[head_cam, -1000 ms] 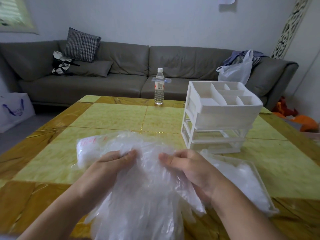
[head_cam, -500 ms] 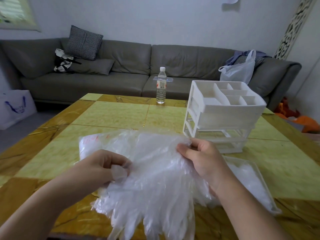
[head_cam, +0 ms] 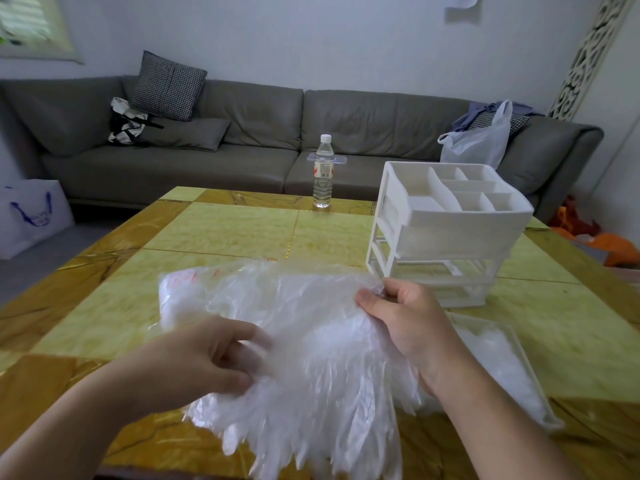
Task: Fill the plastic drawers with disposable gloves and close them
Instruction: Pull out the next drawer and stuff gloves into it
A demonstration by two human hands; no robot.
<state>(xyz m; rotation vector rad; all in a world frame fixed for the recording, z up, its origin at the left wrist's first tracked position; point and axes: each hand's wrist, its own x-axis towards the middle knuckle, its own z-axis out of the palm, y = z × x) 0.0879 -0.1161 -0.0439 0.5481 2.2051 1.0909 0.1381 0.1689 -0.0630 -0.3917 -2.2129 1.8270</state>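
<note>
A bundle of clear disposable gloves point(head_cam: 311, 358) fills the lower centre of the frame above the tabletop point(head_cam: 242, 230). The left hand point(head_cam: 194, 362) pinches its left side; the right hand point(head_cam: 405, 323) grips its upper edge. A pulled-out drawer point(head_cam: 512, 368) holding gloves lies lower right, before the white drawer unit point(head_cam: 446, 230).

One bottle point(head_cam: 322, 171), two bags point(head_cam: 476, 142), two hands point(head_cam: 405, 327).

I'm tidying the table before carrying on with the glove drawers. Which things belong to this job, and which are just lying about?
Part of the job:
- stack of disposable gloves, gripped by left hand and right hand
- white drawer unit
- pulled-out drawer with gloves in it

Just lying about:
- water bottle
- white plastic bag on the sofa
</note>
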